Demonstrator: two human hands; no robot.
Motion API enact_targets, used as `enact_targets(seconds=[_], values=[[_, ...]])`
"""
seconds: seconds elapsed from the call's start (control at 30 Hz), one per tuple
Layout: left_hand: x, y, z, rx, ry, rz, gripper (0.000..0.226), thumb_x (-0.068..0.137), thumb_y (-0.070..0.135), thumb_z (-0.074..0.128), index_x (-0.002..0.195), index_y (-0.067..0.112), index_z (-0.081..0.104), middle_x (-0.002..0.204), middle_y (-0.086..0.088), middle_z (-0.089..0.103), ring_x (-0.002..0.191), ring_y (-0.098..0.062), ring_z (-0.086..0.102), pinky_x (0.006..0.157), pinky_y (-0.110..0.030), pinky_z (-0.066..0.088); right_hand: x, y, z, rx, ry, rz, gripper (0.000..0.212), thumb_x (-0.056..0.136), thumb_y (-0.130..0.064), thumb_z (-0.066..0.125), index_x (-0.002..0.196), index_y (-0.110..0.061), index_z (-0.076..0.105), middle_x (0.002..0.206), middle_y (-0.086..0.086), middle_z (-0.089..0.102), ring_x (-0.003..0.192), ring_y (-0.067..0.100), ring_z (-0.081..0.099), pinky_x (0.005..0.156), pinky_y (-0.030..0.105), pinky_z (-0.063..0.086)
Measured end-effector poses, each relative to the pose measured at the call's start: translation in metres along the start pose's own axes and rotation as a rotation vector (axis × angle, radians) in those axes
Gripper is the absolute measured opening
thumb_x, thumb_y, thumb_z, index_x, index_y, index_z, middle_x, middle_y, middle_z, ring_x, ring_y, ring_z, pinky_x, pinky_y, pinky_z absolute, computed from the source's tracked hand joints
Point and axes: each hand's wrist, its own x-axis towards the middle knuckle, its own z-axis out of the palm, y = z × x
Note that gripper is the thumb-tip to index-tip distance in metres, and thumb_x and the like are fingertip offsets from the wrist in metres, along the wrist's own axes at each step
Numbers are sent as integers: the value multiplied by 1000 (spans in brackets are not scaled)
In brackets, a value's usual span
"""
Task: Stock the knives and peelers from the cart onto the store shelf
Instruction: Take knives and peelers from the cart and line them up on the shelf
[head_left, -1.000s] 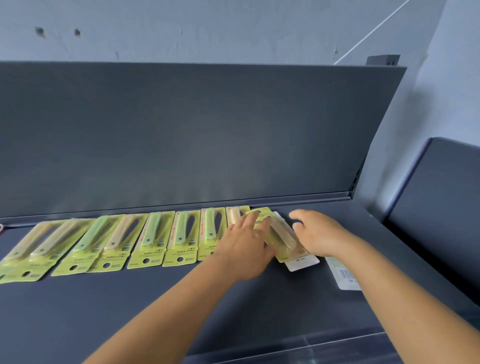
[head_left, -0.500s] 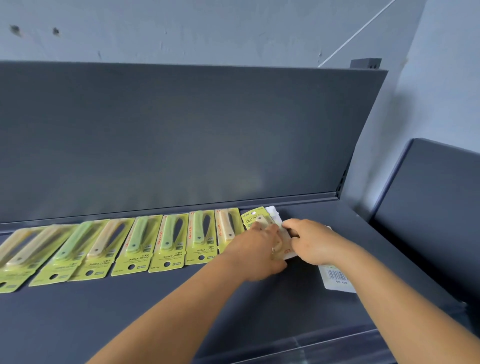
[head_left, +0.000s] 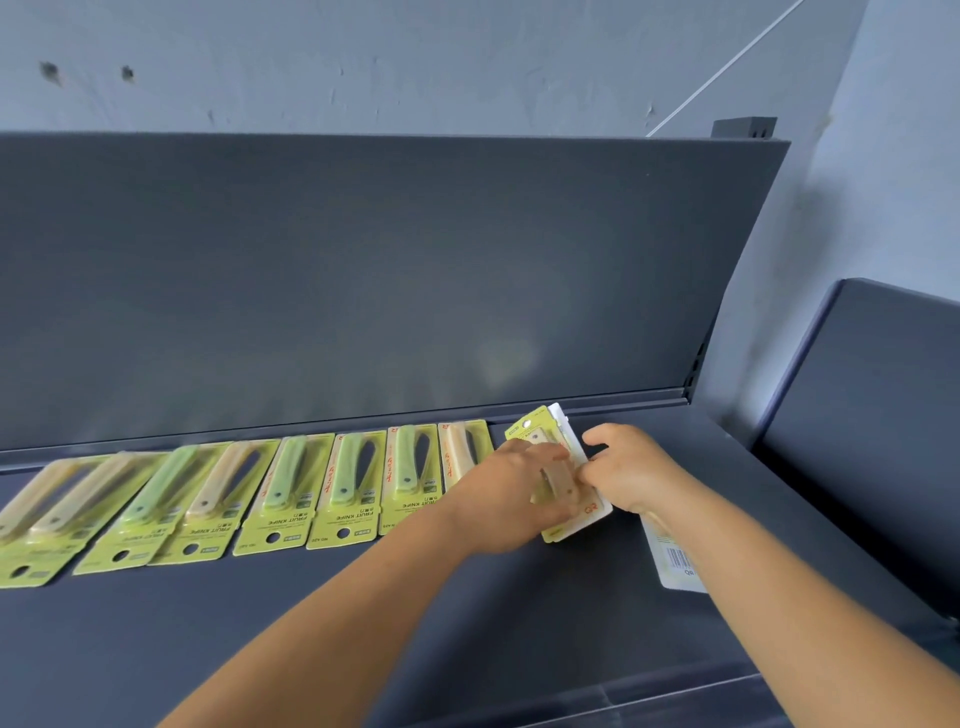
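Knife pack (head_left: 540, 441), yellow-green card with a beige-handled knife under a clear blister, lying tilted on the dark grey shelf (head_left: 363, 623) at the right end of the row, its far corner close to the back panel (head_left: 363, 270). Stacked on a white-backed card (head_left: 566, 426) whose edge peeks out along the right side and at the near corner, red print visible there. Gripped from both sides: left hand (head_left: 511, 499) laid over the blister from the left, fingers curled across the handle part; right hand (head_left: 631, 470) at the right edge, fingers bent and pinching the edge of the stack. Hard to tell whether one card or both sit in the right hand's pinch.

To the left, a row of fruit knife packs (head_left: 291, 493) flat on the shelf, side by side, hang holes toward the near edge, "FRUIT KNIFE" print readable upside down on several. Handles alternating green and beige. Nearest of them, a beige-handled one (head_left: 462, 454), partly covered by the left hand and just apart from the held pack.

To the right, partly under the right forearm, another white card with a barcode (head_left: 675, 564), flat on the shelf near its right end.

Beyond the back panel, a pale grey wall (head_left: 415, 62); at the far right, a second dark shelf unit (head_left: 872, 415)
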Motion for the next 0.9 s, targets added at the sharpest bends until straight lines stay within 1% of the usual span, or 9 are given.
enact_targets(seconds=[0.07,0.13,0.23,0.4,0.53,0.6,0.67,0.77,0.9], values=[[5,-4,-1,95,-14,53,61,93,25,53,148,31,28,153,3,25,128,-17,44,104,-29,38,2,1,-5,20,15,1,28,80,-3,52,104,-6,66,97,14,70,87,29,66,62,32,49],[13,-8,-3,319,-13,102,70,93,12,49,150,36,17,158,9,9,140,-19,24,109,-32,32,1,1,-12,38,29,5,18,76,-2,51,85,1,67,81,16,68,72,27,62,60,30,42],[27,-9,-8,531,72,193,74,94,13,51,152,35,10,160,12,2,147,-14,3,115,-31,14,1,2,-24,149,-1,27,21,71,-2,51,83,5,67,73,16,63,71,24,55,66,31,38],[34,-5,-10,537,114,226,48,98,30,47,144,27,34,149,4,33,141,-14,24,111,-23,13,0,13,-40,218,40,100,19,82,-7,52,82,0,70,69,13,64,66,25,57,68,31,41],[36,-4,-3,498,79,237,44,95,28,51,137,22,38,148,4,33,139,-15,26,112,-25,15,-1,20,-38,242,28,140,17,80,-2,46,71,-12,57,68,13,58,64,26,55,67,32,40],[39,-5,0,487,64,237,41,93,26,55,131,20,39,146,3,37,143,-15,21,114,-27,14,-1,20,-39,274,25,154,19,82,-2,47,71,-12,60,71,13,61,65,27,57,68,33,41],[40,-4,-1,480,142,255,35,93,25,54,125,16,42,137,1,46,137,-18,32,112,-27,14,1,21,-41,341,35,157,24,84,-2,48,65,-10,60,71,13,63,64,26,57,67,33,42],[42,-1,-11,472,280,314,31,93,24,55,121,11,50,122,-4,55,112,-24,50,103,-28,26,0,17,-47,427,61,144,21,90,-6,49,79,-8,68,78,13,69,67,28,63,66,35,47],[38,-1,-31,505,323,287,24,96,28,49,117,19,58,114,-1,53,102,-21,54,93,-25,32,4,12,-52,561,154,143,17,94,-9,51,91,-13,68,91,10,71,80,27,68,72,37,56]])
